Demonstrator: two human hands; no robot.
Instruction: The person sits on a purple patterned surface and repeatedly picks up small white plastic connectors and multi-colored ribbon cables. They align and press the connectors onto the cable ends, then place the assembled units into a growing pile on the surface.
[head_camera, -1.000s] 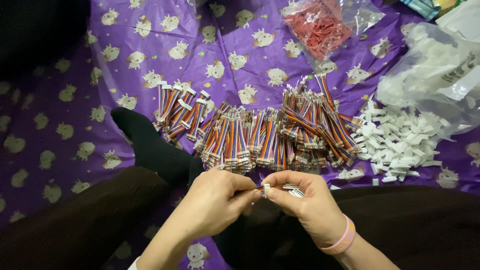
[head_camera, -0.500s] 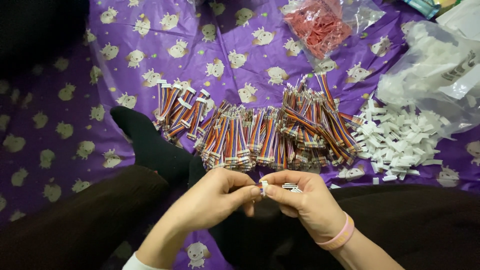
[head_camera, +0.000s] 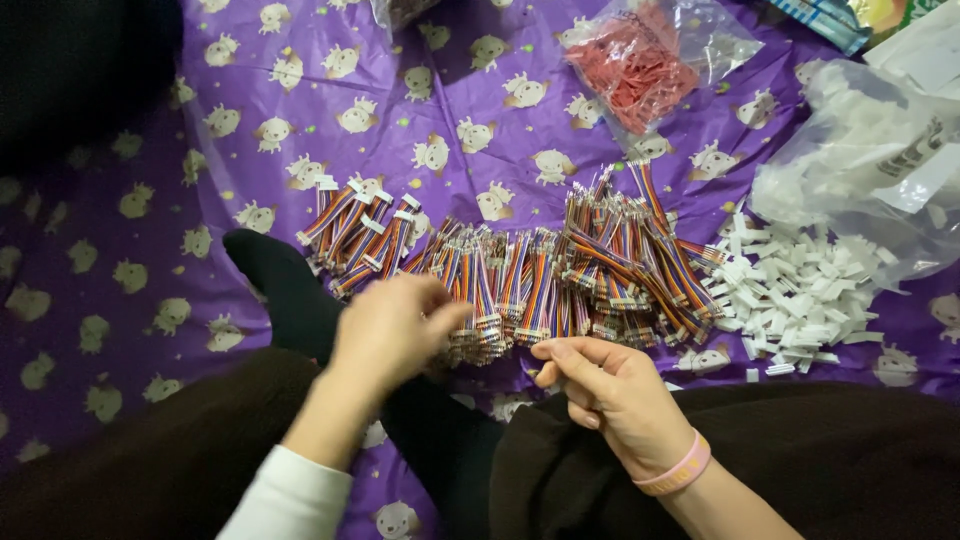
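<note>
From the head camera, the left hand (head_camera: 395, 325) reaches with bent fingers onto the long pile of rainbow-striped wire bundles (head_camera: 530, 275) in the middle of the purple sheet with little animal pictures (head_camera: 300, 90); whether it grips one is unclear. The right hand (head_camera: 605, 395), wearing a pink wristband (head_camera: 675, 467), rests loosely curled and holds nothing, just below the pile. A heap of small white plastic plugs (head_camera: 790, 295) lies near the sheet's right edge.

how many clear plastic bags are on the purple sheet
2 fully seen: a bag of red parts at top centre, and a crumpled bag of white pieces at right. A third bag corner may sit at the top edge, mostly cut off.
</note>
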